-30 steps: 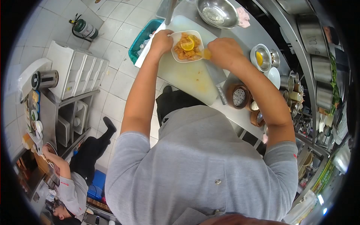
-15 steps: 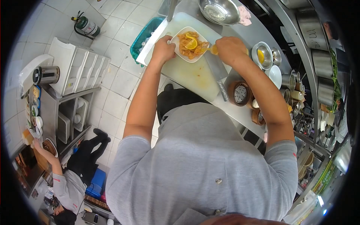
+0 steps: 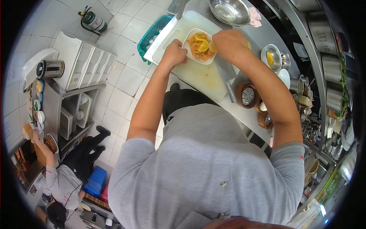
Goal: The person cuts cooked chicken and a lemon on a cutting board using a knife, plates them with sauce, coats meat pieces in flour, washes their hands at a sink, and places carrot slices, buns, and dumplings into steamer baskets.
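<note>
A white square bowl [image 3: 188,48] of orange-brown food rests over the cutting board [image 3: 206,82], with yellow lemon slices [image 3: 203,44] on the food. My left hand [image 3: 175,54] is closed on the bowl's left rim. At the bowl's right side, my right hand [image 3: 230,42] is closed around a yellow piece, seemingly lemon, beside the food. A cleaver [image 3: 228,70] lies on the board's right part, its handle toward me.
Metal bowls [image 3: 271,57], one with yolk-like contents, and steamer baskets [image 3: 247,95] stand to the right. A colander [image 3: 230,11] is at the back. A teal-lined bin [image 3: 152,38] is left of the counter. A co-worker [image 3: 68,171] stands at the left.
A second yellow slice now shows on the food, and my right hand has come closer to the bowl. The co-worker has shifted position.
</note>
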Action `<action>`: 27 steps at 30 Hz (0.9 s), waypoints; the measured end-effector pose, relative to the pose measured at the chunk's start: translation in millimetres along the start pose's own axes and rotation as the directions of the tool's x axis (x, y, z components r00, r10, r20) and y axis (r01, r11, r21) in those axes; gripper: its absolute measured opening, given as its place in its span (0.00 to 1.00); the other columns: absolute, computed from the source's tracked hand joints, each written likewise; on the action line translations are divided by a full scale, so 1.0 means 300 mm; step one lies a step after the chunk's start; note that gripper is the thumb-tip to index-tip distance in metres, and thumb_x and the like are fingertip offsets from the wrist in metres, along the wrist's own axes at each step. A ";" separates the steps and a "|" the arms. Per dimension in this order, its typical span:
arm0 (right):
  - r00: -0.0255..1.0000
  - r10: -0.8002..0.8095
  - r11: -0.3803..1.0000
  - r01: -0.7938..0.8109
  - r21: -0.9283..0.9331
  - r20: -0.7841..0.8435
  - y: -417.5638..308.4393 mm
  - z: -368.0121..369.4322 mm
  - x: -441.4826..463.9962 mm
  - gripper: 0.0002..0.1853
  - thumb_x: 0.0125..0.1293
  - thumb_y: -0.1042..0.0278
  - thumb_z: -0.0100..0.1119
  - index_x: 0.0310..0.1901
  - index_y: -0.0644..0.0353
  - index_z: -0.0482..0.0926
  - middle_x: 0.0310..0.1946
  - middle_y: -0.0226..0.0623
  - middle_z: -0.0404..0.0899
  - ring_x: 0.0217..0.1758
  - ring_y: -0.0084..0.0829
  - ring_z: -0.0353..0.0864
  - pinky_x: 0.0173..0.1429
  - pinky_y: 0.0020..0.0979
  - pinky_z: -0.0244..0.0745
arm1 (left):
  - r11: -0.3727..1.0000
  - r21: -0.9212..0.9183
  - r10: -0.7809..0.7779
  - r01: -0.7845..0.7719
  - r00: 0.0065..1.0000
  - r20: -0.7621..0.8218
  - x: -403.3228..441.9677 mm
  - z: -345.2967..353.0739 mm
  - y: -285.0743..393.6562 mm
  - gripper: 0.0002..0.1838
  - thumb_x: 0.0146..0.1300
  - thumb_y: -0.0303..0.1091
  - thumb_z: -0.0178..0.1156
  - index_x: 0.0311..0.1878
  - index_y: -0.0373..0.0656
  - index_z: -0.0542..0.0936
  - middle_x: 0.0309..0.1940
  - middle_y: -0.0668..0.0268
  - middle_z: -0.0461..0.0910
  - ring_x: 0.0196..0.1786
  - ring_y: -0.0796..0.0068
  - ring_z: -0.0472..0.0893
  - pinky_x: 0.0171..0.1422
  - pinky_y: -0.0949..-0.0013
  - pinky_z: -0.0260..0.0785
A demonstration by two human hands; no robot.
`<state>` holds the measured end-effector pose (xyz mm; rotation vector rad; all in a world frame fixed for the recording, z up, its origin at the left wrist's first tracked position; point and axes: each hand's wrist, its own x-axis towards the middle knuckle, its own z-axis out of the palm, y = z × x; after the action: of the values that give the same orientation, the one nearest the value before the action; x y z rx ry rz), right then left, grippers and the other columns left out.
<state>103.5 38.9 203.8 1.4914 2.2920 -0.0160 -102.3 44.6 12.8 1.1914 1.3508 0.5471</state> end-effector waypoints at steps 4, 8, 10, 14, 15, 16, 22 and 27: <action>0.999 0.018 1.000 -0.017 0.011 -0.037 0.010 0.012 -0.034 0.09 0.65 0.73 0.66 0.42 0.63 0.93 0.45 0.51 0.94 0.52 0.52 0.94 0.56 0.51 0.88 | 0.993 -0.089 -0.068 0.077 0.993 0.099 -0.069 0.038 -0.009 0.10 0.74 0.25 0.59 0.53 0.28 0.80 0.37 0.50 0.89 0.33 0.63 0.92 0.38 0.61 0.90; 0.999 0.030 0.998 -0.028 0.055 -0.044 -0.011 0.049 -0.099 0.09 0.65 0.73 0.67 0.43 0.64 0.93 0.46 0.50 0.93 0.53 0.51 0.93 0.58 0.50 0.88 | 0.979 -0.092 -0.150 0.182 0.950 0.275 -0.074 0.020 -0.017 0.10 0.75 0.29 0.61 0.46 0.30 0.83 0.34 0.54 0.89 0.31 0.66 0.90 0.36 0.62 0.88; 0.992 0.104 0.994 -0.106 0.036 0.067 -0.004 0.043 -0.132 0.10 0.65 0.71 0.68 0.44 0.64 0.92 0.47 0.50 0.93 0.53 0.52 0.93 0.59 0.50 0.87 | 0.994 -0.008 -0.107 0.111 0.972 0.209 -0.021 -0.005 -0.037 0.11 0.75 0.31 0.62 0.45 0.30 0.84 0.34 0.54 0.89 0.30 0.67 0.89 0.34 0.62 0.86; 0.980 0.192 0.977 -0.196 0.083 0.055 0.016 0.107 -0.181 0.10 0.66 0.69 0.70 0.45 0.63 0.93 0.47 0.51 0.93 0.53 0.53 0.93 0.59 0.51 0.87 | 0.985 0.128 0.120 -0.116 0.992 -0.026 0.094 0.010 -0.026 0.17 0.76 0.34 0.63 0.56 0.29 0.87 0.35 0.56 0.90 0.29 0.68 0.88 0.33 0.61 0.83; 0.979 0.194 0.977 -0.198 0.078 0.061 0.008 0.124 -0.198 0.10 0.66 0.72 0.68 0.45 0.62 0.93 0.46 0.50 0.94 0.53 0.51 0.94 0.58 0.50 0.88 | 0.978 0.128 0.177 -0.167 0.982 -0.068 0.102 0.008 0.004 0.19 0.77 0.34 0.63 0.61 0.30 0.87 0.35 0.56 0.90 0.30 0.67 0.89 0.34 0.62 0.84; 0.978 0.199 0.976 -0.204 0.074 0.067 0.004 0.140 -0.214 0.10 0.66 0.74 0.67 0.45 0.61 0.94 0.46 0.49 0.94 0.53 0.50 0.95 0.57 0.50 0.89 | 0.985 0.114 0.136 -0.132 0.990 -0.028 0.110 0.008 0.026 0.22 0.77 0.33 0.62 0.67 0.32 0.87 0.39 0.54 0.91 0.32 0.66 0.91 0.36 0.62 0.85; 0.957 0.277 0.948 -0.287 0.141 0.086 0.032 0.169 -0.213 0.11 0.67 0.74 0.65 0.46 0.60 0.94 0.48 0.49 0.94 0.55 0.50 0.95 0.58 0.49 0.89 | 0.985 0.048 0.162 -0.163 0.987 0.021 0.111 0.034 0.021 0.20 0.69 0.30 0.57 0.56 0.32 0.92 0.34 0.50 0.93 0.32 0.61 0.93 0.45 0.60 0.86; 0.967 0.251 0.950 -0.252 0.183 0.028 0.042 0.154 -0.241 0.09 0.67 0.70 0.67 0.44 0.62 0.93 0.47 0.51 0.93 0.54 0.52 0.94 0.59 0.51 0.88 | 0.963 0.162 0.217 -0.213 0.976 -0.003 0.028 0.022 0.022 0.20 0.68 0.29 0.57 0.54 0.32 0.92 0.33 0.44 0.91 0.33 0.52 0.92 0.48 0.55 0.85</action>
<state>154.8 -29.2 188.4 1.8672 2.1275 -0.1639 -92.2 52.1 13.6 1.4800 1.3101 0.6141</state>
